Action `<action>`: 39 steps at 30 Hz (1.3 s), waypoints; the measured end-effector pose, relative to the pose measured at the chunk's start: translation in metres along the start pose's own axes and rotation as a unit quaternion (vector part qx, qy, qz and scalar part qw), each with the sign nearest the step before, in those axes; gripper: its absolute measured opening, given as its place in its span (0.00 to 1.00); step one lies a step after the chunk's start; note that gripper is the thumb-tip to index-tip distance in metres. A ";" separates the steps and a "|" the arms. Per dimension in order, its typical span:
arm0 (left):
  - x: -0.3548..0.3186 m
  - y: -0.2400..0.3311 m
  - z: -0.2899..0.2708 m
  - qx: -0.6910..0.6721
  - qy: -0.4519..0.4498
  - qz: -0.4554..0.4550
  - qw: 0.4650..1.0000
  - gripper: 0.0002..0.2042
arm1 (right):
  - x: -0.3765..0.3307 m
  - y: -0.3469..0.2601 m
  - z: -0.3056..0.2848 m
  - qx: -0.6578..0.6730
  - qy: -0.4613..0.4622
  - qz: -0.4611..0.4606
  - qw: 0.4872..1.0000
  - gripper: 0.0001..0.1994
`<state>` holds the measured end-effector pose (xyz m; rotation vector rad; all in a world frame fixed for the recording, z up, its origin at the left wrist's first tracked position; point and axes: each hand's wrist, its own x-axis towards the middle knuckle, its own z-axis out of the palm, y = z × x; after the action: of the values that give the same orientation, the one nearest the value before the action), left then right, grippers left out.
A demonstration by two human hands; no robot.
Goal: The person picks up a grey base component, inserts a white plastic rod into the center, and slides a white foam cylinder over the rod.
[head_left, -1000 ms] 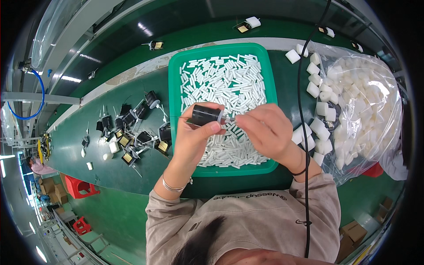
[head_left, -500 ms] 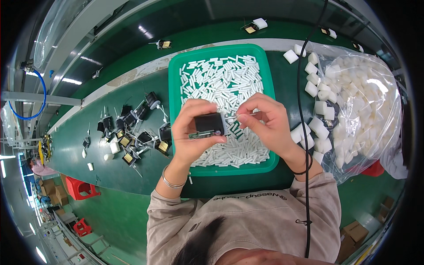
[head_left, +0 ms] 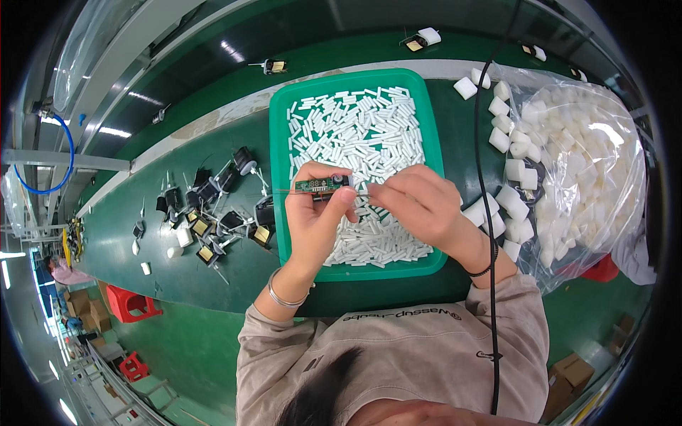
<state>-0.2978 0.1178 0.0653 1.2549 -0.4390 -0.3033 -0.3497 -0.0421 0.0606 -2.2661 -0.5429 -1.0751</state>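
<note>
1. Turned since the earlier frame, the small device (head_left: 322, 189) is now shown with its green circuit board (head_left: 312, 185) upward; the right hand (head_left: 420, 204) has been shifted slightly leftward.
2. The device is held in the left hand (head_left: 316, 219), above the white tubes (head_left: 355, 135) in the green tray (head_left: 279, 142). It is clamped between thumb and fingers.
3. The right fingers are pinched together, seemingly on the thin stem (head_left: 361, 194) at the device's right end; whether a tube is gripped there cannot be told.
4. The device is judged light and stiff-bodied, its board and stem fragile. It is best gripped by the sides of its body, with little pressure put on the board.
5. Similar black parts (head_left: 229, 220) are spread left of the tray on the green surface (head_left: 114, 227); white blocks (head_left: 513, 202) are scattered right of it.
</note>
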 end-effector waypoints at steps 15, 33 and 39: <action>0.011 0.006 -0.002 0.009 0.008 -0.055 0.998 0.16 | -0.037 0.094 -0.083 -0.504 -0.289 0.337 0.741 0.02; -0.003 -0.008 -0.012 -0.172 0.056 0.041 0.983 0.19 | 0.003 0.005 -0.004 0.455 -0.013 0.402 0.794 0.12; -0.008 -0.014 -0.016 -0.315 0.115 0.004 0.942 0.19 | -0.001 -0.005 0.016 0.395 0.046 0.339 0.853 0.10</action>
<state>-0.2973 0.1307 0.0470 0.6477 -0.1236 -0.2577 -0.3440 -0.0280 0.0535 -1.4592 -0.0707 -0.4529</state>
